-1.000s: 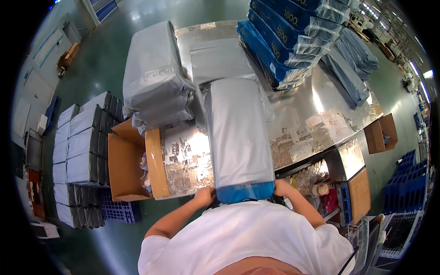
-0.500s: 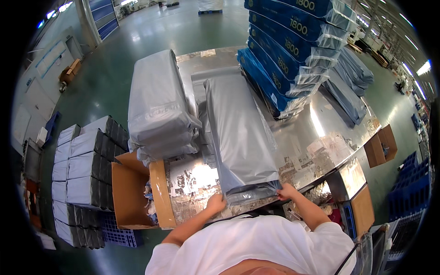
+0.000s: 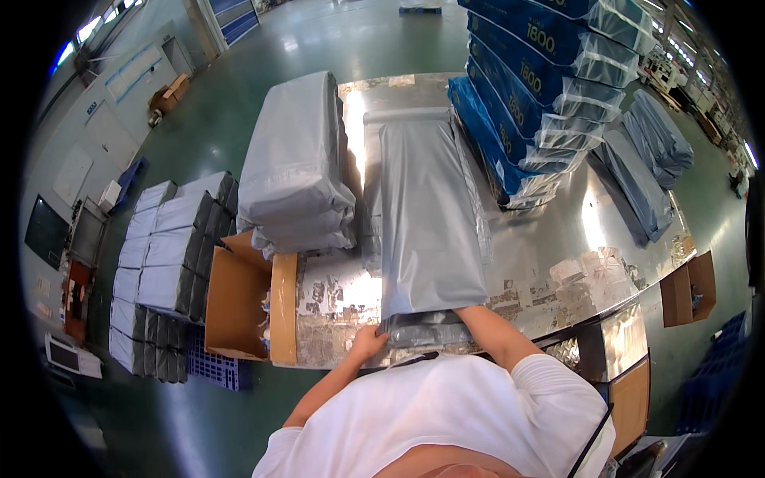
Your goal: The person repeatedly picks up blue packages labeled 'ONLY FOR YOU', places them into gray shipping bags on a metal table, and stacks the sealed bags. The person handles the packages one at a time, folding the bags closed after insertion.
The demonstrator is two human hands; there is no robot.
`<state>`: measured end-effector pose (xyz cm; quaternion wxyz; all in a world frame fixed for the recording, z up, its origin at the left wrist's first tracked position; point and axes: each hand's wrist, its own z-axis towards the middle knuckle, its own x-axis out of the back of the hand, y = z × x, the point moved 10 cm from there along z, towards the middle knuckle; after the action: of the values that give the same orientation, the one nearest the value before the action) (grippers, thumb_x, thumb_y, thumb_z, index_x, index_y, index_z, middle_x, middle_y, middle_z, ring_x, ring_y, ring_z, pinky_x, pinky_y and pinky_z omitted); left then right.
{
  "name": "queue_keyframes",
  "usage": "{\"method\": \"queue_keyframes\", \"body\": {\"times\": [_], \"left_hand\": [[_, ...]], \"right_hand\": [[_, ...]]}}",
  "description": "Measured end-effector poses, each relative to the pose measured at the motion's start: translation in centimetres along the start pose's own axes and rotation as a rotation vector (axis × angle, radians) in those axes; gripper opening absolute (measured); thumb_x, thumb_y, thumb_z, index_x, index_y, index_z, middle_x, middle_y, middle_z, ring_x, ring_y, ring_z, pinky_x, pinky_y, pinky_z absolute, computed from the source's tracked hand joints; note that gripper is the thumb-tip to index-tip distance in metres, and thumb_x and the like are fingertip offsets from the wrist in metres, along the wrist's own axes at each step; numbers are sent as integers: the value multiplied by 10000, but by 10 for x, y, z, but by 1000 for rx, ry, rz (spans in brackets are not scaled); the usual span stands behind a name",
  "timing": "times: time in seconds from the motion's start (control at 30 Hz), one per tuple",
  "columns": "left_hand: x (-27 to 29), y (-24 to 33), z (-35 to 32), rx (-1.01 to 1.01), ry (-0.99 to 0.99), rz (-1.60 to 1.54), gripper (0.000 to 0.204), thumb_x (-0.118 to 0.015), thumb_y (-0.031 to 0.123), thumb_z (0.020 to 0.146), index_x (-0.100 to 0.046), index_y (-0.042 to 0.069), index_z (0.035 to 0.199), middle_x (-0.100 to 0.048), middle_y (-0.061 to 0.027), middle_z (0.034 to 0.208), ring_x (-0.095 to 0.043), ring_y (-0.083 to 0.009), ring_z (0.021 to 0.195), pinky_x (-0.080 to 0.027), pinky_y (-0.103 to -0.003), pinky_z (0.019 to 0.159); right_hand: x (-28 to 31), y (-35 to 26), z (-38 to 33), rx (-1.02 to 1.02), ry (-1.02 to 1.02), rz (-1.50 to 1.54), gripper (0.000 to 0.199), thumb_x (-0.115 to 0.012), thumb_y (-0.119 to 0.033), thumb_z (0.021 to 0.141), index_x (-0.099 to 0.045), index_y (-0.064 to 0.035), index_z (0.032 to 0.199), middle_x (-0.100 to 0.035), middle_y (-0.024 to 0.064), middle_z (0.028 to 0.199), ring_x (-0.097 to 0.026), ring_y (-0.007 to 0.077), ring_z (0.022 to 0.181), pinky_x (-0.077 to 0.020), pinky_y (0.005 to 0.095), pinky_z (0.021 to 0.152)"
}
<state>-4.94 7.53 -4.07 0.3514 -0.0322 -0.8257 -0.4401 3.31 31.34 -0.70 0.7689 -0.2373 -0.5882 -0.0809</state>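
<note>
A long grey plastic mailing bag (image 3: 430, 215) lies filled in front of me on the metal table, its mouth toward me. My left hand (image 3: 370, 341) is closed on the left corner of the bag's mouth. My right hand (image 3: 470, 315) reaches in under the upper layer of the mouth near its right side; its fingers are hidden by the plastic. Beneath the bag, more grey plastic (image 3: 373, 167) shows along its left side and far end.
Left of the bag stands a stack of filled grey bags (image 3: 288, 155), with an open cardboard box (image 3: 280, 311) nearer me. Blue packages in clear wrap (image 3: 526, 95) are piled at the back right. Two grey packages (image 3: 633, 183) lie on the metal table (image 3: 550, 247) further right.
My right hand has gone from gripping the right corner of the bag's mouth to reaching inside, under the plastic. The left hand still holds its corner. My view has shifted slightly.
</note>
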Motion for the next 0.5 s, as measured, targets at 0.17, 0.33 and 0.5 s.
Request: {"method": "queue_keyframes", "body": {"times": [0.17, 0.33, 0.5], "left_hand": [[-22, -36, -3, 218, 37, -372, 325, -716, 278, 716, -588, 1, 605, -569, -64, 513, -523, -114, 437, -414, -267, 410], [-30, -47, -16, 248, -25, -744, 247, -691, 143, 747, -516, 29, 616, -571, -64, 566, -567, -108, 487, -415, -205, 412], [-23, -13, -30, 201, -195, -802, 140, -599, 105, 814, -578, -24, 766, -618, -96, 711, -610, -126, 621, -481, -202, 530]], "right_hand": [[-5, 3, -42, 120, 78, 49, 295, -500, -256, 794, -562, -29, 972, -577, 193, 944, -551, 368, 875, -437, 445, 779], [-10, -10, -107, -107, -290, 251, 241, -529, -244, 780, -580, -49, 912, -604, 148, 823, -572, 345, 778, -453, 437, 691], [25, -138, -71, 8, -132, 801, 168, -651, -154, 731, -581, -36, 828, -585, 106, 746, -563, 211, 660, -453, 309, 593]]}}
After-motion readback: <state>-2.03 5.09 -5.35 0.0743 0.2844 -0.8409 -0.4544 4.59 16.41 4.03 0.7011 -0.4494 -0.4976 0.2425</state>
